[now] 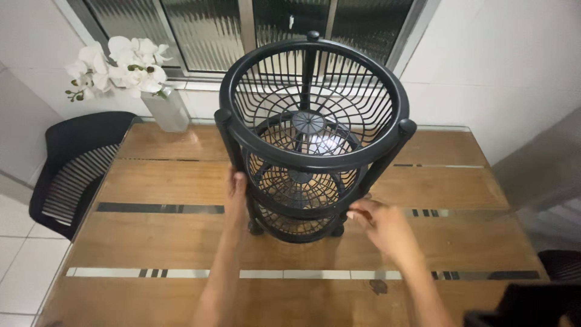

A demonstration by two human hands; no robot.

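A black three-tier round basket rack was seen standing upright at the centre of the frame on a wooden table, all its wire baskets empty. The left hand was pressed flat against a left post, fingers together; the right hand was pinched at the lower right rim. A vase of white orchids and a black chair were placed upper left.

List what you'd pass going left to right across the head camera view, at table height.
Black slatted chair → clear glass vase of white flowers → left hand → black three-tier round wire basket rack → right hand, all but the chair over the glass-topped wooden table.
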